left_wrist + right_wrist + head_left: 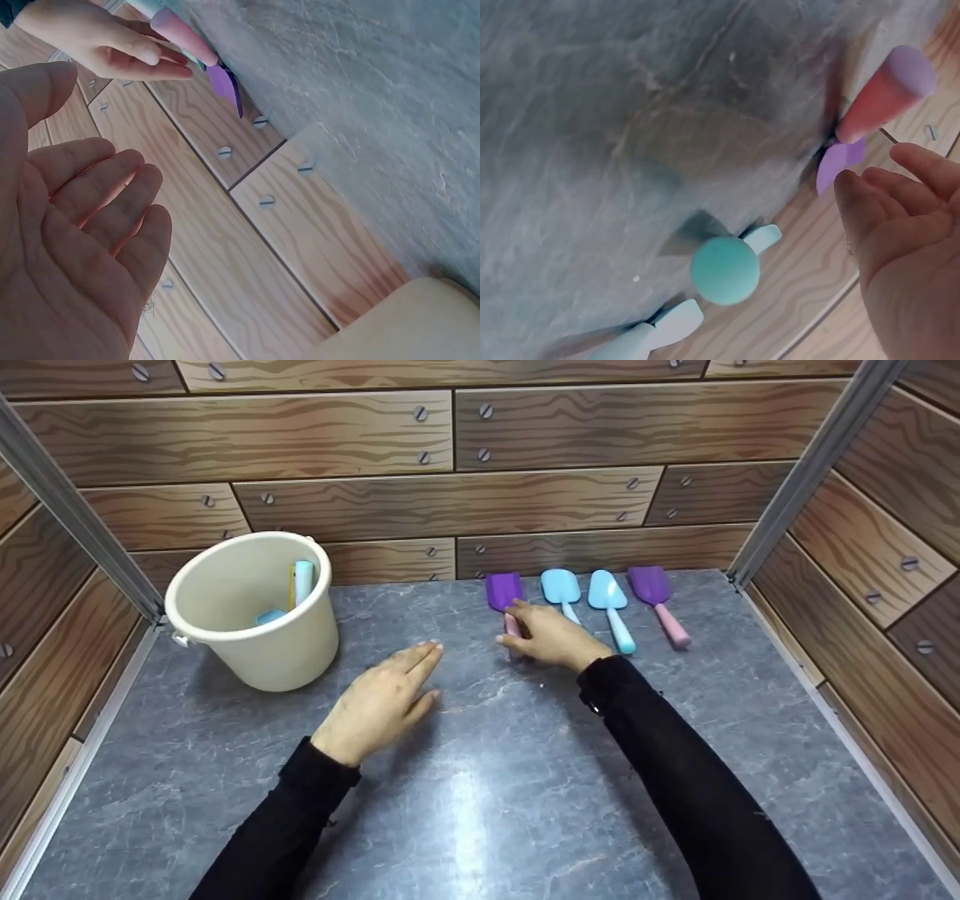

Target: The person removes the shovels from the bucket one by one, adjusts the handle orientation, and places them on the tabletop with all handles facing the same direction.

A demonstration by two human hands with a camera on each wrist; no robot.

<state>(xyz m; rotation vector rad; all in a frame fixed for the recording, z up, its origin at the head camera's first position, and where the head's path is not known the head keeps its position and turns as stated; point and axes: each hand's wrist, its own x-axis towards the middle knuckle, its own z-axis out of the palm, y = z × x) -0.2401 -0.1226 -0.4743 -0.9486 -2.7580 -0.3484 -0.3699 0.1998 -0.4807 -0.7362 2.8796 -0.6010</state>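
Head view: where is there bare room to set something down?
Bare tabletop lies between the two black sleeves, and between the bucket and the leftmost purple scoop. Crowded: the row of four scoops, with the right hand over its left end.

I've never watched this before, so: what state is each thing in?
Bucket: upright, light-blue things inside
Left purple shovel: lying down
Left blue shovel: lying down
Right blue shovel: lying down
Right purple shovel: lying down
Left hand: empty
Right hand: over left purple shovel, not visibly gripping
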